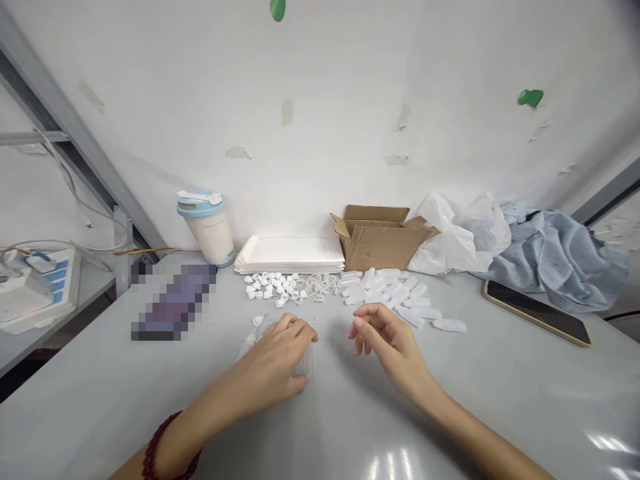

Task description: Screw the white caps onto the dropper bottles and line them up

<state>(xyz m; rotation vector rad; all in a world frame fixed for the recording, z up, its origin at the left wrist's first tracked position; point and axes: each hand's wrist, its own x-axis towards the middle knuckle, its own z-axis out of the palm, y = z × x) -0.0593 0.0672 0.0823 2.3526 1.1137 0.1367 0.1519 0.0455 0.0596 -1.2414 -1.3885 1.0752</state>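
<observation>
My left hand (280, 357) is palm down over a clear plastic piece (306, 363), with the thumb and fingers on either side of it. The hand covers much of this piece, so its full shape is hidden. Beside that hand are a small white cap (258, 321) and some translucent whitish plastic (246, 347). My right hand (387, 340) hovers above the table, loosely curled, thumb and fingers apart and nothing visible in it. Just beyond it lies a pile of translucent white plastic tubes (420, 302). White caps (270, 287) and thin white loops (320, 285) are heaped farther left.
Along the wall stand a lidded cup (213, 233), a stack of white sheets (293, 253), an open cardboard box (383, 247), a white plastic bag (445, 233) and blue cloth (565, 253). A phone (537, 313) lies right; a pixelated object (175, 303) lies left.
</observation>
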